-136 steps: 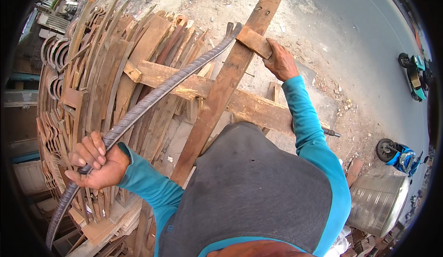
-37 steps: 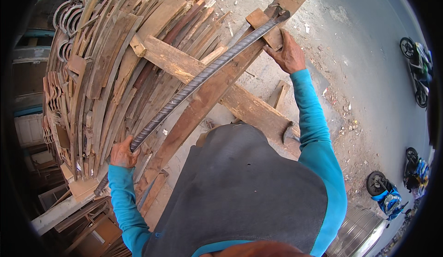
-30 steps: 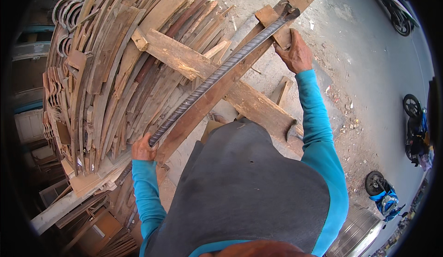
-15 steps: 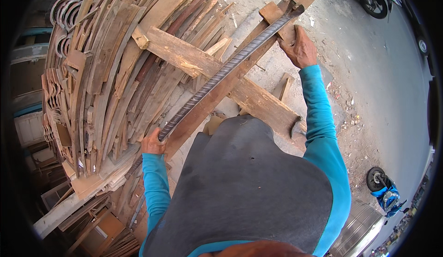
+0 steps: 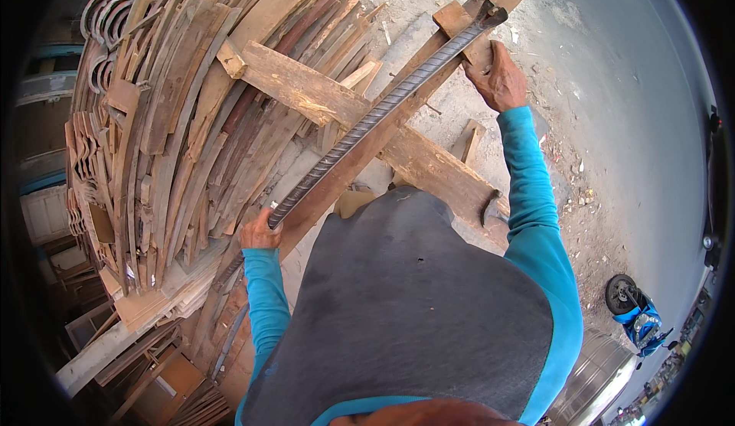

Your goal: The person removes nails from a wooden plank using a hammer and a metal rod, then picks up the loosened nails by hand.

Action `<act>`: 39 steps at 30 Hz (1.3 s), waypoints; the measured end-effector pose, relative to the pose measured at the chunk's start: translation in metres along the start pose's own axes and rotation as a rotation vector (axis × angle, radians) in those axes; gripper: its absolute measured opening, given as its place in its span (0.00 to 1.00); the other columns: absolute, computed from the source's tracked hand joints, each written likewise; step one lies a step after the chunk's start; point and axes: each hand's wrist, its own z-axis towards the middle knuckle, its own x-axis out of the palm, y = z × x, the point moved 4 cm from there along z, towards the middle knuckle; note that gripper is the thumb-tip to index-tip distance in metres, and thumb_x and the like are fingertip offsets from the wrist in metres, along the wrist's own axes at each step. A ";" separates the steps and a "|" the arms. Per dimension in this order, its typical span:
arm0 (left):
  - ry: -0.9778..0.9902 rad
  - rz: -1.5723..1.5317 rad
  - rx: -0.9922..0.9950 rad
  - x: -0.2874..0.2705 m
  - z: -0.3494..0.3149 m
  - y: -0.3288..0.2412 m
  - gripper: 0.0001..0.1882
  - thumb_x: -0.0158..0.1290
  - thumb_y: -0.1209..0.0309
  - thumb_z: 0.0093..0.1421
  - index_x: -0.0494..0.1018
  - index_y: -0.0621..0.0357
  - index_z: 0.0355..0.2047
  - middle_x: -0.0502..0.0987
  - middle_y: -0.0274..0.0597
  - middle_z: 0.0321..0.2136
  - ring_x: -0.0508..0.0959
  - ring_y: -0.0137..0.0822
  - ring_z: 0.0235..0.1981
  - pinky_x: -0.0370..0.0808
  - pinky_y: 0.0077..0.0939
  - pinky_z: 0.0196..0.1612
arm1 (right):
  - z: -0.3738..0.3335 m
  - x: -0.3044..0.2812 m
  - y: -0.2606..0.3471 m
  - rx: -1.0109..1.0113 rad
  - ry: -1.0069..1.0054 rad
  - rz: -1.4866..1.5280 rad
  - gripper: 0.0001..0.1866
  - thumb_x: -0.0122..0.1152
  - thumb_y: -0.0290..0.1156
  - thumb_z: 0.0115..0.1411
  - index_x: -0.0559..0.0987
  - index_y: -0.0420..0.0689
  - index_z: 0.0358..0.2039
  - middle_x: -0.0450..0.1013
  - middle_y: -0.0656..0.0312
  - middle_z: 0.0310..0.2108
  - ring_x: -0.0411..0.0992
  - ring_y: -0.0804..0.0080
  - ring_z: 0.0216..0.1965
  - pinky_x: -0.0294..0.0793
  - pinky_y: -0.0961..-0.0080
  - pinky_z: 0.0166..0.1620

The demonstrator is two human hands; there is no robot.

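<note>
A long ribbed steel pry bar [image 5: 383, 108] with a curved, flattened end slants over a brown wooden plank [image 5: 321, 185]. My left hand [image 5: 261, 231] is closed round its lower part, and the tail sticks out below the fist. Up at the curved end, the bar crosses a small wooden block [image 5: 453, 18] on the plank. My right hand [image 5: 499, 80] grips the block's right side, thumb on top and the other fingers partly hidden. Under the plank lies a rough cross board [image 5: 306, 93]. A hammer [image 5: 494, 208] rests at that board's right end, its handle mostly hidden.
A big stack of old boards [image 5: 191, 104] stands on the left. A nail [image 5: 433, 109] sticks out from the plank's right side. Wood chips and rubble [image 5: 578, 189] litter the ground. A blue motorbike [image 5: 639, 315] and a metal drum [image 5: 593, 380] are at the lower right.
My left hand has shifted slightly right with the bar's lower end. My right hand stays at the block. A motorbike at the upper right has left the view.
</note>
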 end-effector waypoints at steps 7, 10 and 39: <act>0.472 -0.183 -0.260 0.003 0.024 0.016 0.41 0.66 0.43 0.50 0.74 0.63 0.54 0.81 0.58 0.44 0.80 0.54 0.49 0.76 0.42 0.53 | -0.004 0.000 0.009 -0.025 -0.135 -0.064 0.39 0.72 0.49 0.52 0.67 0.45 0.58 0.71 0.48 0.48 0.74 0.50 0.48 0.77 0.56 0.46; 0.453 -0.129 -0.143 -0.012 0.053 -0.034 0.43 0.66 0.44 0.50 0.72 0.64 0.57 0.80 0.59 0.46 0.78 0.53 0.52 0.75 0.40 0.56 | -0.011 0.006 0.010 -0.031 -0.194 -0.066 0.40 0.74 0.44 0.50 0.67 0.46 0.61 0.70 0.52 0.49 0.73 0.52 0.50 0.76 0.58 0.48; 0.322 0.141 0.048 -0.205 0.061 -0.155 0.23 0.67 0.63 0.52 0.74 0.58 0.46 0.78 0.57 0.30 0.77 0.60 0.35 0.72 0.46 0.38 | 0.016 0.006 -0.031 0.313 0.417 1.203 0.38 0.63 0.57 0.60 0.71 0.30 0.49 0.76 0.47 0.36 0.80 0.65 0.33 0.79 0.75 0.30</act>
